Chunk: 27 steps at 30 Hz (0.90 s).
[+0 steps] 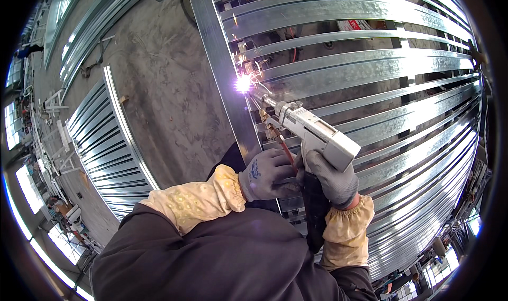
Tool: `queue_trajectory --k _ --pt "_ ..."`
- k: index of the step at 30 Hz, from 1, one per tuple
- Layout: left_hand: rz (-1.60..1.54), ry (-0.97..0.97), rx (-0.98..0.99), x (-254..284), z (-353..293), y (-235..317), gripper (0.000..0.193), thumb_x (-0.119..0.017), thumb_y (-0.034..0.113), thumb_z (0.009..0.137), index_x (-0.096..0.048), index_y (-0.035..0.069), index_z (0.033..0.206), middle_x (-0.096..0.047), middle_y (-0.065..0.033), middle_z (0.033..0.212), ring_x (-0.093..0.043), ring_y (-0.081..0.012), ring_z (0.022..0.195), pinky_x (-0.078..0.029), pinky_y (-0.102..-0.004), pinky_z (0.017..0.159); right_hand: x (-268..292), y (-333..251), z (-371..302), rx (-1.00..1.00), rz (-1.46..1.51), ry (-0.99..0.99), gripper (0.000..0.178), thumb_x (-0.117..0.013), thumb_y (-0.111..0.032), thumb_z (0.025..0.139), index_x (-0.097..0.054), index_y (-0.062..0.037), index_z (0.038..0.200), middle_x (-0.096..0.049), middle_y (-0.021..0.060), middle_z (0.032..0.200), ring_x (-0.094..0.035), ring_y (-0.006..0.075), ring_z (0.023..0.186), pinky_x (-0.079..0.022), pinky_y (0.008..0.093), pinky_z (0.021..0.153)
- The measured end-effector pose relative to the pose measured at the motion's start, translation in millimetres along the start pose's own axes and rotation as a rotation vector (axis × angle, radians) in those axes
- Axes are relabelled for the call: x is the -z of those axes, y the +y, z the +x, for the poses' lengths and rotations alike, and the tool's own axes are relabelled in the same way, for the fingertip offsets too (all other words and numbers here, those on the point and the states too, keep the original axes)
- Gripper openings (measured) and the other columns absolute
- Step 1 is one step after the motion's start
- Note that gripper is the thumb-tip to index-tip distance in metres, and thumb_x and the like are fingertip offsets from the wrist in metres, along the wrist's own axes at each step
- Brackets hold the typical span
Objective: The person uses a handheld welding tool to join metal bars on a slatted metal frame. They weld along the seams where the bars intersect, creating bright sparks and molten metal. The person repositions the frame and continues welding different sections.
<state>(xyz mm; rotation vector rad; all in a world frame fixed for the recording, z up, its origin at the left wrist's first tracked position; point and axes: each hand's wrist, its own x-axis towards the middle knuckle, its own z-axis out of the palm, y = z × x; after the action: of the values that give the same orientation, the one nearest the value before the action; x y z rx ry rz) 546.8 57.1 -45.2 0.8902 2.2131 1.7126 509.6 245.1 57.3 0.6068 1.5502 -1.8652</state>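
In my right hand (333, 179), grey-gloved fingers wrap the grip of a white and silver handheld welding gun (312, 129). Its nozzle points up and left at a steel frame rail (214, 52), where a bright violet-white glow (244, 83) throws sparks. My left hand (271, 175), also gloved, is closed beside the rail, its curled fingers against the lower grip; its fingertips are partly hidden. A thin reddish hose (286, 150) runs along the gun's left side. Below the grip hangs a black-sheathed cable (314, 211) between my forearms, which wear yellowish sleeve covers.
Long galvanized slats (370, 70) run from the rail to the right, with gaps between them. Another slatted metal panel (106, 147) lies at left on the concrete floor (164, 89). Long metal profiles (98, 33) are stacked at the far left.
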Motion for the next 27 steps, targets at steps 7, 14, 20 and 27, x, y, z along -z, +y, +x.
queue_trajectory --k 7,14,20,27 --pt "0.006 0.005 -0.021 -1.6 -0.1 0.6 0.038 -0.083 0.031 0.067 -0.071 0.008 0.095 -0.068 -0.0097 0.106 -0.066 -0.0314 0.092 -0.051 -0.0422 0.079 3.6 5.6 0.4 -0.007 0.036 -0.044 0.024 -0.064 -0.012 0.095 -0.06 0.0024 0.114 -0.067 0.0071 0.087 -0.065 0.0123 0.069 -0.052 0.0266 0.059" --pt "0.0 -0.002 -0.023 -2.6 0.2 2.6 0.036 -0.084 0.032 0.066 -0.072 0.01 0.092 -0.069 -0.0068 0.104 -0.066 -0.0295 0.093 -0.051 -0.0409 0.08 2.7 4.9 -1.9 -0.026 0.051 -0.033 0.027 -0.064 -0.013 0.095 -0.059 0.0021 0.117 -0.067 0.0069 0.088 -0.065 0.0122 0.069 -0.052 0.0266 0.059" --pt "-0.021 0.0 -0.01 -3.2 0.2 3.7 0.035 -0.084 0.028 0.066 -0.071 0.009 0.092 -0.068 -0.0076 0.104 -0.066 -0.0304 0.092 -0.051 -0.0416 0.08 3.9 5.9 -3.5 -0.042 0.056 -0.032 0.03 -0.064 -0.012 0.095 -0.058 0.0023 0.12 -0.067 0.0069 0.088 -0.065 0.0121 0.069 -0.052 0.0263 0.059" --pt "-0.034 0.006 -0.05 -2.8 2.0 2.7 0.034 -0.082 0.028 0.068 -0.069 0.008 0.093 -0.068 -0.009 0.104 -0.066 -0.0317 0.092 -0.052 -0.0424 0.078 4.3 9.2 -5.2 -0.029 0.079 -0.032 0.034 -0.064 -0.011 0.094 -0.056 0.0029 0.123 -0.067 0.0076 0.09 -0.065 0.0123 0.07 -0.053 0.0264 0.061"
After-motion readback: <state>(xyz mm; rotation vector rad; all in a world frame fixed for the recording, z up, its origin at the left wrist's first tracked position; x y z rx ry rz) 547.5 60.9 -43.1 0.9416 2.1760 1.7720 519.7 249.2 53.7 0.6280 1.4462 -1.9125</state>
